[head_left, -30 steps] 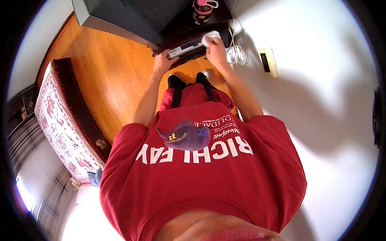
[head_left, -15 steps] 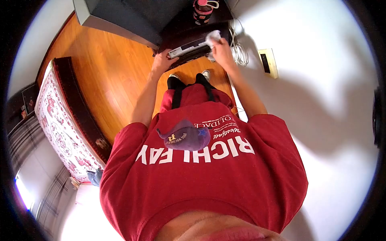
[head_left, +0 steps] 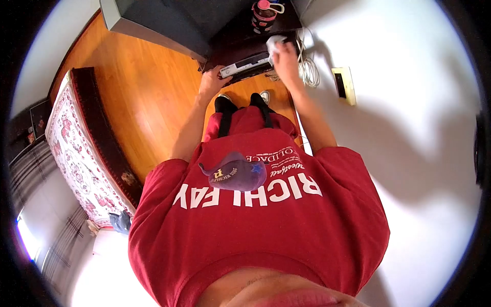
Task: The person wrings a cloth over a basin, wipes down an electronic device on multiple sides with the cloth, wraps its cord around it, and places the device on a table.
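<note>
Head view: silver box [head_left: 244,66] slants lengthwise toward the upper right.

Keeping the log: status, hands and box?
Left hand gripping silver box at left end. Right hand holding white cloth near right end. Bottle beyond, clear of both hands.

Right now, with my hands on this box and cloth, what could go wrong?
Your right hand, holding the white cloth, could snag the coiled white cable close beside it. A careless reach forward might knock the pink-lidded bottle. The silver set-top box might shift, since only your left hand appears to steady it, at one end.
</note>
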The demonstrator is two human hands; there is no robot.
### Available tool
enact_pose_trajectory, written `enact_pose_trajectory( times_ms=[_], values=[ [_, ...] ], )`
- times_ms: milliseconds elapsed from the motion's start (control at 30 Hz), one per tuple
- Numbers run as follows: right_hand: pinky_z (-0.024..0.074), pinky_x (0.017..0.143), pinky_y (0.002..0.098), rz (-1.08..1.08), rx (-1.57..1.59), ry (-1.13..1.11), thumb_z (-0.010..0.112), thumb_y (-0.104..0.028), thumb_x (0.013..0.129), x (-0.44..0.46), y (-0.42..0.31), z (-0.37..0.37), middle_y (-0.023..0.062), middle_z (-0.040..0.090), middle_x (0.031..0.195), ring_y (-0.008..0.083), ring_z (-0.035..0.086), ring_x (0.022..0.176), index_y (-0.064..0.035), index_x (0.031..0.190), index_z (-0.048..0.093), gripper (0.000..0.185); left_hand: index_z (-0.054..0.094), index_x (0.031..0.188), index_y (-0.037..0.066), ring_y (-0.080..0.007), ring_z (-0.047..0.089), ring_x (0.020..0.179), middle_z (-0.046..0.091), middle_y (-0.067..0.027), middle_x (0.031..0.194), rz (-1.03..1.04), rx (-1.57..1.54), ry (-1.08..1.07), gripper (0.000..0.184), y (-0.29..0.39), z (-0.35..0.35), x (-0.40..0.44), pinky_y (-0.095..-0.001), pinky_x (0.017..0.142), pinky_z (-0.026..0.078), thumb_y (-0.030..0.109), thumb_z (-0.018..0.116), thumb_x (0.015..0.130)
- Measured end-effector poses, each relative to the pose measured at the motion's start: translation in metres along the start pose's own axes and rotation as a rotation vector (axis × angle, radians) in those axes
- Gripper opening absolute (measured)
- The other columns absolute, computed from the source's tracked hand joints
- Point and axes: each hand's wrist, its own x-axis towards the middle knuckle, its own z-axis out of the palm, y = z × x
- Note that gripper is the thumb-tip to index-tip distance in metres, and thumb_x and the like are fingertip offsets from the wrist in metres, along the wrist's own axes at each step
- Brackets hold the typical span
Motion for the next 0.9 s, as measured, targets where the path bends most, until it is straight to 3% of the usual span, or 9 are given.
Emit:
enact_pose_trajectory(
  times_ms=[67,233,300,400,433,533,600,767,900],
  values=[
    [0.0442,0.082,0.0435,-0.216,-0.094,-0.097,0.062,-0.008,0.078,-0.017,0.003,0.015,0.0221,0.047,0.101,0.0375,0.05,0.094,0.0012,0.108,0.052,0.033,0.062,0.104,0.004,-0.0267,0.066,0.073,0.067,-0.016,0.082,0.018,-0.004,0.025,0.041,-0.004,0.002,0.002,-0.0343,0.066,0.053,0.022,0.077,0.07],
    [0.0436,0.077,0.0458,-0.189,0.071,-0.192,0.057,-0.003,0.08,-0.025,-0.01,0.02,0.0204,0.046,0.103,0.0379,0.05,0.093,0.0002,0.114,0.051,0.034,0.061,0.111,0.005,-0.0265,0.064,0.079,0.067,-0.016,0.089,-0.064,0.004,-0.057,0.049,-0.002,0.0,0.003,-0.0356,0.071,0.052,0.029,0.076,0.071],
    [0.0452,0.08,0.0451,-0.17,0.131,-0.353,0.053,-0.004,0.082,-0.029,-0.031,0.034,0.0202,0.047,0.104,0.0373,0.051,0.096,-0.0014,0.111,0.054,0.029,0.061,0.11,0.004,-0.027,0.064,0.079,0.066,-0.0165,0.088,-0.04,0.038,-0.073,0.048,-0.001,-0.003,0.008,-0.0361,0.071,0.052,0.029,0.076,0.071],
    [0.046,0.085,0.043,-0.268,0.214,-0.48,0.054,-0.005,0.081,-0.046,-0.068,0.069,0.0188,0.048,0.103,0.0358,0.052,0.098,-0.0021,0.11,0.055,0.029,0.063,0.097,0.002,-0.0332,0.065,0.074,0.066,-0.0193,0.082,0.008,0.032,-0.018,0.038,-0.003,-0.003,0.009,-0.0398,0.065,0.051,0.025,0.076,0.069],
    [0.0461,0.082,0.0412,-0.391,0.125,-0.305,0.058,-0.004,0.078,-0.047,-0.078,0.077,0.0135,0.05,0.1,0.0321,0.053,0.096,-0.0036,0.106,0.059,0.027,0.062,0.096,0.002,-0.0337,0.064,0.074,0.065,-0.0194,0.082,-0.01,0.069,-0.043,0.038,-0.009,-0.002,0.01,-0.04,0.065,0.051,0.025,0.076,0.069],
    [0.0468,0.082,0.0409,-0.336,0.16,-0.327,0.059,-0.005,0.078,-0.041,-0.072,0.07,0.0125,0.05,0.101,0.0308,0.054,0.096,-0.0042,0.105,0.058,0.027,0.063,0.097,0.002,-0.0325,0.065,0.075,0.066,-0.0194,0.084,-0.066,0.106,-0.079,0.039,-0.008,-0.008,0.011,-0.0395,0.065,0.051,0.025,0.076,0.069],
    [0.0477,0.082,0.0397,-0.228,0.096,-0.462,0.062,-0.007,0.077,-0.031,-0.053,0.053,0.0129,0.05,0.101,0.0316,0.055,0.096,-0.0036,0.103,0.057,0.027,0.063,0.099,0.002,-0.0303,0.066,0.075,0.066,-0.0188,0.084,0.041,-0.054,-0.032,0.04,-0.007,-0.008,0.011,-0.0377,0.066,0.052,0.024,0.076,0.069],
    [0.0451,0.081,0.0427,-0.175,0.061,-0.147,0.062,-0.004,0.075,-0.017,0.013,0.016,0.0163,0.051,0.098,0.0353,0.053,0.091,-0.0018,0.1,0.057,0.026,0.063,0.102,0.003,-0.0278,0.066,0.076,0.066,-0.0168,0.083,0.008,-0.018,-0.045,0.041,-0.003,-0.008,0.01,-0.0344,0.068,0.053,0.023,0.077,0.069],
    [0.0428,0.079,0.044,-0.141,-0.085,-0.076,0.063,-0.003,0.073,-0.014,0.026,0.01,0.0159,0.051,0.096,0.0355,0.051,0.09,0.0001,0.101,0.058,0.028,0.063,0.102,0.003,-0.0276,0.066,0.077,0.066,-0.017,0.083,0.005,-0.041,-0.029,0.04,-0.004,-0.006,0.008,-0.0343,0.068,0.053,0.023,0.077,0.069]
  ],
)
